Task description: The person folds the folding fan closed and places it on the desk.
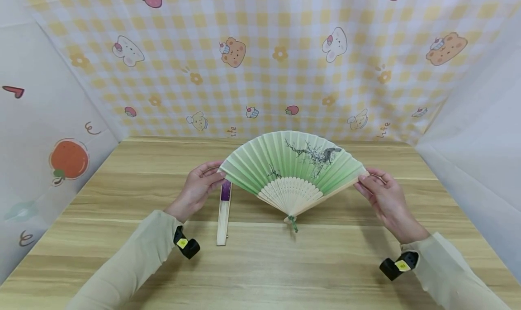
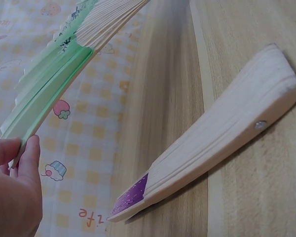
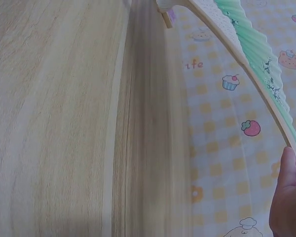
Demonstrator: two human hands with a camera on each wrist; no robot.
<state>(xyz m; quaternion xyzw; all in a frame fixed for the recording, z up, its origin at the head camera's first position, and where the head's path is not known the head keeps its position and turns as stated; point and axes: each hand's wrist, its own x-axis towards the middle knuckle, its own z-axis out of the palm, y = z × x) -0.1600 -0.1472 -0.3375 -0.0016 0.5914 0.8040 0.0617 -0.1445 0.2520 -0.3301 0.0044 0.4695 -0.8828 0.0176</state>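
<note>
A green folding fan (image 1: 293,165) is spread wide between my two hands, its pale slatted ribs meeting at a pivot with a green tassel (image 1: 294,225). Dark branches and blossoms are printed on its pleated leaf. My left hand (image 1: 197,188) pinches the outer left corner between thumb and fingers, as the left wrist view also shows. At the opposite end my right hand (image 1: 386,201) pinches the tip of the right guard stick (image 3: 266,101). A folded purple fan (image 1: 223,215) with pale wooden sticks lies on the table just right of my left hand.
The wood-grain table (image 1: 260,274) runs back to a yellow checked cloth (image 1: 260,88) with cartoon prints. White printed sheets stand along the left (image 1: 36,133) and right sides. A black wrist camera (image 1: 187,244) is strapped on each sleeve.
</note>
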